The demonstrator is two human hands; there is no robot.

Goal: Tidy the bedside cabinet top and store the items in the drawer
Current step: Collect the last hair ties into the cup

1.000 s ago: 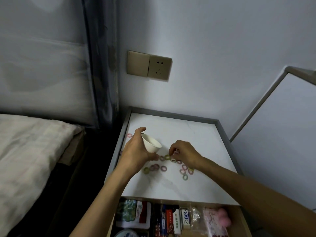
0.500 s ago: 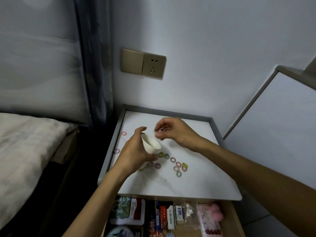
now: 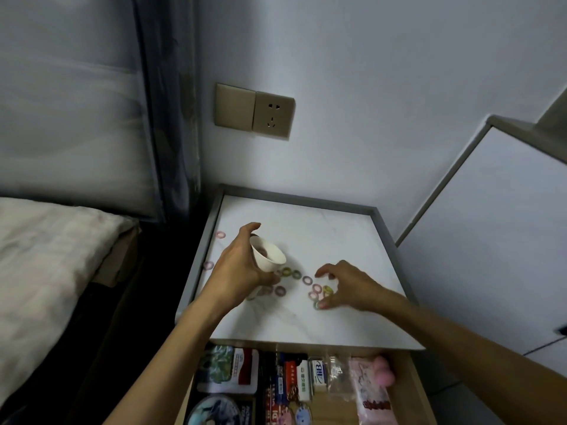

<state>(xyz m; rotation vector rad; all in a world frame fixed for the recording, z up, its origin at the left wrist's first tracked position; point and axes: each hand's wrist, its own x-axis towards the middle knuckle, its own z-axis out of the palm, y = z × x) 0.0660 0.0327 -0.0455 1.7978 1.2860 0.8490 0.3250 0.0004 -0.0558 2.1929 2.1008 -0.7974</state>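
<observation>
The packets point(image 3: 294, 378) in the open drawer point(image 3: 409, 394) carry print, all too blurred to read.

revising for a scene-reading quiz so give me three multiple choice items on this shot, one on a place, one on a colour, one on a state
1. Where is the white cup?
A) held in the left hand above the cabinet top
B) standing on the bed
C) on the floor

2. What colour are the two hair rings lying left of the left hand?
A) black
B) pink
C) blue

3. The drawer is:
A) shut
B) taken out and lying on the bed
C) pulled open with things inside

Answers:
1 A, the fingers curl round the cup, which is tilted over the top.
2 B, both look pale pink beside the top's left rim.
3 C, packets show in it below the top's front edge.
</observation>
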